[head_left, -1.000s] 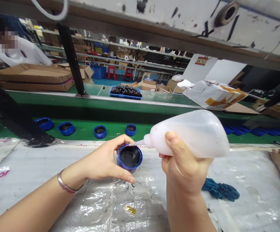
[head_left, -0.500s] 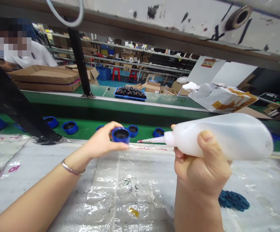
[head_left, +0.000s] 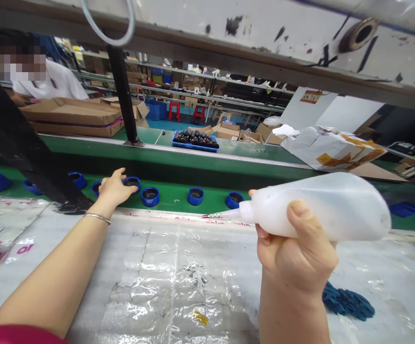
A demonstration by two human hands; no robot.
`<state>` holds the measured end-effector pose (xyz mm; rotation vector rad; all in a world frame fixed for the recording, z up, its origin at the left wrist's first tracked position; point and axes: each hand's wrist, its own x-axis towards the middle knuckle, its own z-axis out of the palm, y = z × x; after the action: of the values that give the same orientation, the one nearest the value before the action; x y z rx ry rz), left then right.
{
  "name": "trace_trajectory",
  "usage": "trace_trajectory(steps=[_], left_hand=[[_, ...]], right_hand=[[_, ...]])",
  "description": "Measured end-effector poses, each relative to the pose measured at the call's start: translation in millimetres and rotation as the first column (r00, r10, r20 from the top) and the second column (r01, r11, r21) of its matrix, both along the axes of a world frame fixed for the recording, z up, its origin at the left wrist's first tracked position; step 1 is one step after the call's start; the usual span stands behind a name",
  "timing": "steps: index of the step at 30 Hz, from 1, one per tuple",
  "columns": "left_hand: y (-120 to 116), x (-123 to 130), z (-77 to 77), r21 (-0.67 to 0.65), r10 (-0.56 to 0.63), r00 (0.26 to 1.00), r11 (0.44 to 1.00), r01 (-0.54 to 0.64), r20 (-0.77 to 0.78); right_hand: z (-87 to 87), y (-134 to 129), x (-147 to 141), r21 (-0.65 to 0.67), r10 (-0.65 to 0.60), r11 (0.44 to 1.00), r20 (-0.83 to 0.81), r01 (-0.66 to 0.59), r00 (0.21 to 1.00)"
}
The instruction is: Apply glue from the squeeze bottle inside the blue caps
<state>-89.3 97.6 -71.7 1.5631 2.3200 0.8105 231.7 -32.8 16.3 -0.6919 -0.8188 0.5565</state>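
Observation:
My left hand [head_left: 115,189] reaches over the green belt, fingers apart, beside a blue ring-shaped part with a dark inside [head_left: 132,183]. The thumb overlaps the front of this part; whether it touches cannot be made out. A similar blue part [head_left: 95,187] is partly hidden behind the hand, and another [head_left: 150,196] stands to its right. My right hand [head_left: 297,243] is wrapped round a translucent white squeeze bottle [head_left: 322,208], held tilted on its side. Its thin nozzle with a red tip points left, above the bench edge.
More blue parts [head_left: 195,195] stand along the green belt [head_left: 173,195]. A plastic-covered bench [head_left: 157,282] lies in front, with a dark teal cloth [head_left: 347,301] at right. A black post [head_left: 31,138] rises at left. Behind are a blue tray [head_left: 196,147] and a person [head_left: 55,81].
My left hand has moved left and away from me with a blue part, which now stands on the belt, the fingers spread. My right hand keeps the bottle in nearly the same place.

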Motion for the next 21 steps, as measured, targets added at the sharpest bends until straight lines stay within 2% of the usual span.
trace_trajectory(steps=[3,8,11,13,16,21], left_hand=[[1,2,1.0,-0.001,-0.037,0.999,0.999,0.037,-0.031],[-5,21,-5.3,-0.008,-0.208,0.971,0.978,0.209,-0.113],[-8,32,-11.3,-0.004,-0.242,0.959,0.970,0.244,-0.148],[-11,38,-9.4,0.019,-0.265,0.952,0.962,0.271,-0.155],[-22,52,5.4,0.042,-0.378,0.919,0.922,0.384,-0.109],[-60,84,40.2,0.108,-0.616,0.786,0.779,0.617,-0.047]], right_hand=[[-1.9,0,1,-0.009,0.021,1.000,0.009,-0.021,1.000],[-3.7,1,1,-0.006,0.040,0.999,0.025,-0.040,0.999],[-3.9,1,1,-0.010,0.048,0.999,0.023,-0.047,0.999],[-3.9,1,1,-0.006,0.045,0.999,0.017,-0.045,0.999],[-3.7,1,1,-0.009,0.035,0.999,0.013,-0.035,0.999],[-2.2,0,1,-0.005,0.027,1.000,0.002,-0.027,1.000]])
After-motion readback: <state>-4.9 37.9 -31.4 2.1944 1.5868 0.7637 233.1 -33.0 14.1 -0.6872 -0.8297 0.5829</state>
